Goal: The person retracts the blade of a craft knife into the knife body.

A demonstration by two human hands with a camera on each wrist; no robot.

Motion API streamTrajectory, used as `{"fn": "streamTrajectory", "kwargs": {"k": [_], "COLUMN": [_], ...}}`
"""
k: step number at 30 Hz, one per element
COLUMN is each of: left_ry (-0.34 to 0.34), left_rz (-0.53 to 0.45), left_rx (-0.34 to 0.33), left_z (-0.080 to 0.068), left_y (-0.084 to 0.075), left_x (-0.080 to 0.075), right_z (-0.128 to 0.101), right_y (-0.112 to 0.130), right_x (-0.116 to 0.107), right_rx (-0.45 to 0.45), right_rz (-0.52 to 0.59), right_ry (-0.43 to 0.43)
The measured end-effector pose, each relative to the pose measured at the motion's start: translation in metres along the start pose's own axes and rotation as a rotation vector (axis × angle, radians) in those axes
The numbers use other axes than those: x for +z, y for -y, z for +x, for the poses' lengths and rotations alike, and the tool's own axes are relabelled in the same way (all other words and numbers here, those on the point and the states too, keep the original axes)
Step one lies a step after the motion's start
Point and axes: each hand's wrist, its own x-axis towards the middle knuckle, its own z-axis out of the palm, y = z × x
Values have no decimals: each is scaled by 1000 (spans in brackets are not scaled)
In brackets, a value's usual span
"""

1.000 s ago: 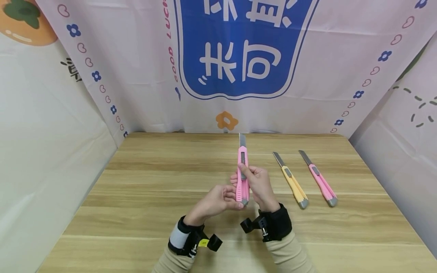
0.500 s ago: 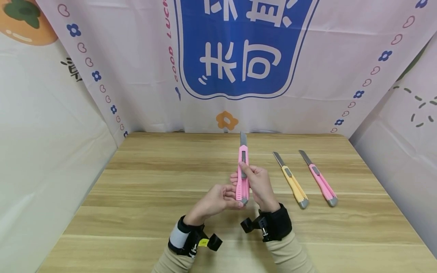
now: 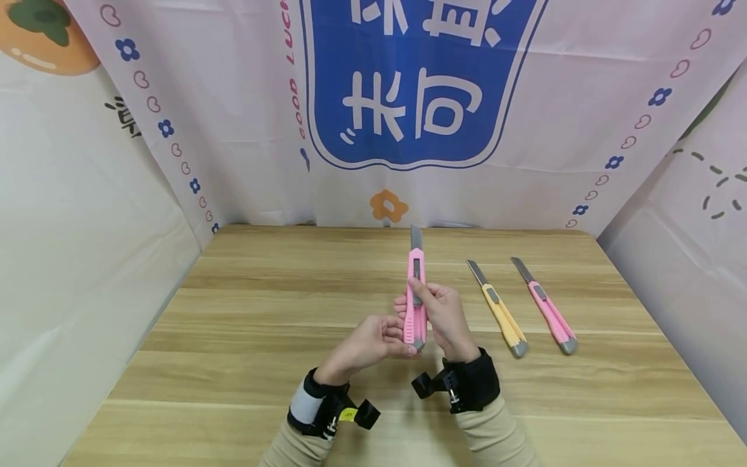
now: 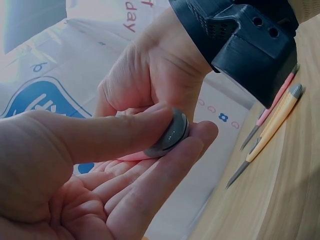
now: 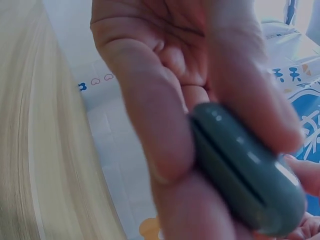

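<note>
In the head view, a pink box cutter [image 3: 415, 324] is held above the table, its long grey blade [image 3: 416, 238] out and pointing away from me. My right hand [image 3: 446, 314] grips its middle, with the thumb lying on the grey slider. At the near end, my left hand [image 3: 373, 340] pinches the grey end cap between thumb and fingers. That end cap [image 4: 172, 134] shows close up in the left wrist view, where the fingers hide most of the pink body. The right wrist view shows the cap [image 5: 250, 170] large between blurred fingers.
To the right, a yellow box cutter [image 3: 504, 318] and a second pink box cutter [image 3: 551, 314] lie side by side on the wooden table [image 3: 245, 311], blades out and pointing away. A printed cloth [image 3: 251, 175] hangs behind the table's far edge.
The held box cutter's blade end has shifted very slightly right and up since a second ago. Both hands keep their hold almost unmoved, and the other box cutters lie still.
</note>
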Motion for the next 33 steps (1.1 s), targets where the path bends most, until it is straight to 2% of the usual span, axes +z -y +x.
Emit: {"fn": "streamTrajectory", "kwargs": {"k": [7, 15, 25, 33], "left_ry": [11, -6, 2, 3], "left_rz": [-10, -24, -49, -52], "left_rx": [-6, -24, -4, -19], "left_z": [0, 0, 0, -1], "left_y": [-1, 0, -1, -2], "left_x": [0, 0, -1, -2], "right_z": [-2, -1, 1, 0], "right_y": [2, 2, 1, 3], "right_x": [-1, -1, -1, -2], "right_rx": [13, 8, 14, 21], "right_rz": [-16, 7, 11, 3], "right_ry": [22, 28, 35, 53]}}
